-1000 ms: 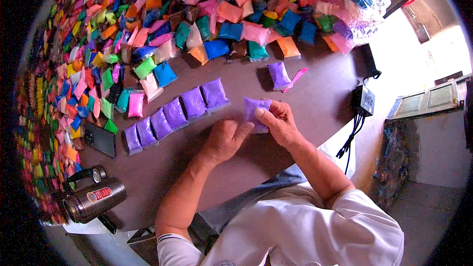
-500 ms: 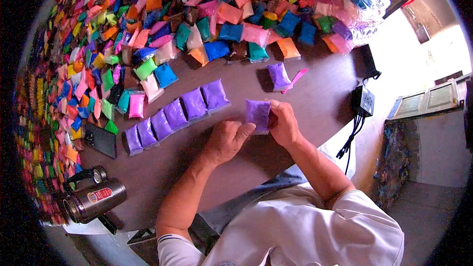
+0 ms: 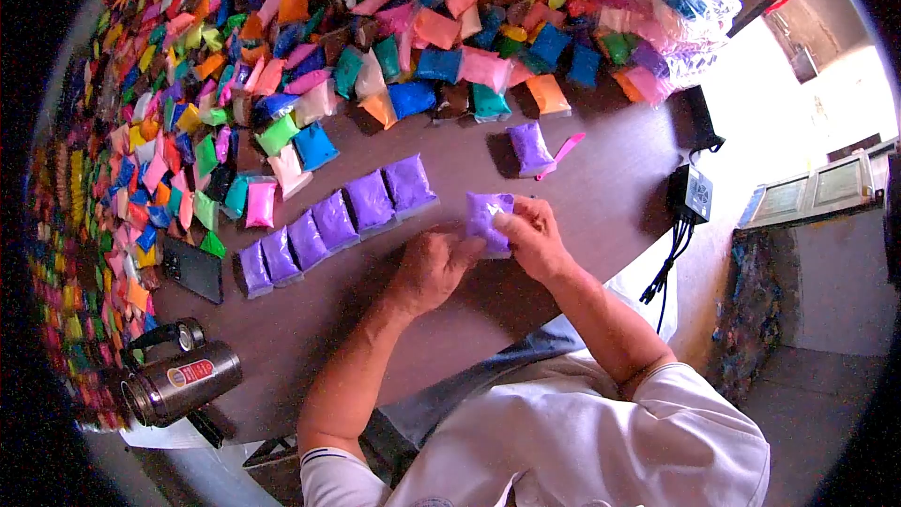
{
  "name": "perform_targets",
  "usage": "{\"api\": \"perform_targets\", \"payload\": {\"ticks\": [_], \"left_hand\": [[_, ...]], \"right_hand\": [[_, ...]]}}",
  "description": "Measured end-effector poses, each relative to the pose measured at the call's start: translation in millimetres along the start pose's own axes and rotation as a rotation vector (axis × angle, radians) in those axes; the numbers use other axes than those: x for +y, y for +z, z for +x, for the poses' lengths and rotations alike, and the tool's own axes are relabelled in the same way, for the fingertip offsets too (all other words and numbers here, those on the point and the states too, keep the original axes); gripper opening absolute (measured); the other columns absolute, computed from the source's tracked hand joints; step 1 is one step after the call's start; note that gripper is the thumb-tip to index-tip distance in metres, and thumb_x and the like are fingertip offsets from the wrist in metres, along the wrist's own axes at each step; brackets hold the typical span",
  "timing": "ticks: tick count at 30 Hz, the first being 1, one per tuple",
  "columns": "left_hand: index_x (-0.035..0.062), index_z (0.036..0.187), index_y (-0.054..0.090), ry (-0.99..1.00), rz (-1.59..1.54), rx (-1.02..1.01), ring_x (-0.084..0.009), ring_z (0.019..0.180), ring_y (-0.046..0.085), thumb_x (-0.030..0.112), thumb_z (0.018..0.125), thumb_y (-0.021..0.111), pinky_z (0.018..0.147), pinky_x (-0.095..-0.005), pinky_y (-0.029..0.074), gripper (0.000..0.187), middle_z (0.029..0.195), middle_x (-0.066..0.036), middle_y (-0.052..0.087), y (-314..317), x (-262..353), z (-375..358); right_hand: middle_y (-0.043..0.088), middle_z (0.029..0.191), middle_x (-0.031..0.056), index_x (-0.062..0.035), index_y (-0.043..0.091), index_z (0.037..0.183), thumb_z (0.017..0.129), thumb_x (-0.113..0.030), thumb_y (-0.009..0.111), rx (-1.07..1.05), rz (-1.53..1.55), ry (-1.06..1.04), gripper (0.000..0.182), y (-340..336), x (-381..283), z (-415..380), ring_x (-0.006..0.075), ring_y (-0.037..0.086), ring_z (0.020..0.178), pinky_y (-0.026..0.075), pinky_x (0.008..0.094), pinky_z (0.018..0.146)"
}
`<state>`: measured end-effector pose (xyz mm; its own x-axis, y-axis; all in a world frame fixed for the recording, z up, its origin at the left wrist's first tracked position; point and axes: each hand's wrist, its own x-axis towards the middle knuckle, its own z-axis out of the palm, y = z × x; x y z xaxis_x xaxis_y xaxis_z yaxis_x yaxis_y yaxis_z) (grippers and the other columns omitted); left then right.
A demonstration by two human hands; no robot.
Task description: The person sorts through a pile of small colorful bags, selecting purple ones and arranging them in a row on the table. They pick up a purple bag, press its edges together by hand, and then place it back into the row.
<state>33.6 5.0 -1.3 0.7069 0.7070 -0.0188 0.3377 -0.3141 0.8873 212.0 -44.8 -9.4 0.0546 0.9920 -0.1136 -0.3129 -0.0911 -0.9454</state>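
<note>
A purple packet (image 3: 486, 216) is held above the brown table between both hands. My right hand (image 3: 533, 235) grips its right side, with the thumb lying across the packet's face. My left hand (image 3: 432, 266) is closed at the packet's lower left corner, thumb against it. To the left, several purple packets (image 3: 331, 220) lie side by side in a slanting row. Beyond my right hand lies another purple packet (image 3: 531, 148), with a pink scoop-like tool (image 3: 568, 147) beside it.
A large heap of coloured packets (image 3: 436, 28) covers the table's far and left sides. A dark phone (image 3: 192, 268) and a metal flask (image 3: 183, 381) are at the left. A black box with cables (image 3: 693, 193) stands at the right edge.
My right thumb has moved from the packet's right edge onto its face. The fingers of my left hand have shifted slightly at the lower corner.
</note>
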Motion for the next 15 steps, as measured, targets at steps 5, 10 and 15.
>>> {"api": "perform_targets", "payload": {"ticks": [5, 10, 15], "left_hand": [[-0.0011, 0.096, 0.06, -0.016, 0.073, -0.059, -0.0412, 0.09, 0.058, 0.031, 0.096, 0.05, 0.079, -0.0469, 0.044, 0.034, 0.096, -0.021, 0.063, -2, 2, 1], [-0.001, 0.098, 0.059, 0.108, 0.002, 0.055, -0.0425, 0.093, 0.058, 0.03, 0.095, 0.051, 0.08, -0.0471, 0.045, 0.032, 0.098, -0.022, 0.062, 3, 3, 2], [-0.0009, 0.102, 0.059, 0.062, 0.099, -0.005, -0.0435, 0.093, 0.058, 0.026, 0.095, 0.053, 0.08, -0.048, 0.045, 0.029, 0.096, -0.022, 0.063, 0, 8, 1]], "right_hand": [[0.065, 0.091, 0.0002, 0.0004, 0.066, 0.099, 0.089, -0.019, 0.065, -0.066, -0.08, 0.007, 0.022, -3, -1, 2, 0.0079, 0.058, 0.082, 0.049, 0.0259, 0.076], [0.065, 0.087, -0.0017, -0.0002, 0.066, 0.096, 0.09, -0.021, 0.064, -0.027, -0.085, -0.022, 0.022, 2, -5, 0, 0.0063, 0.057, 0.079, 0.049, 0.025, 0.07], [0.062, 0.08, -0.0032, -0.0019, 0.064, 0.088, 0.091, -0.021, 0.062, -0.009, -0.147, -0.03, 0.019, 4, -2, 2, 0.0053, 0.054, 0.074, 0.047, 0.024, 0.064]]}}
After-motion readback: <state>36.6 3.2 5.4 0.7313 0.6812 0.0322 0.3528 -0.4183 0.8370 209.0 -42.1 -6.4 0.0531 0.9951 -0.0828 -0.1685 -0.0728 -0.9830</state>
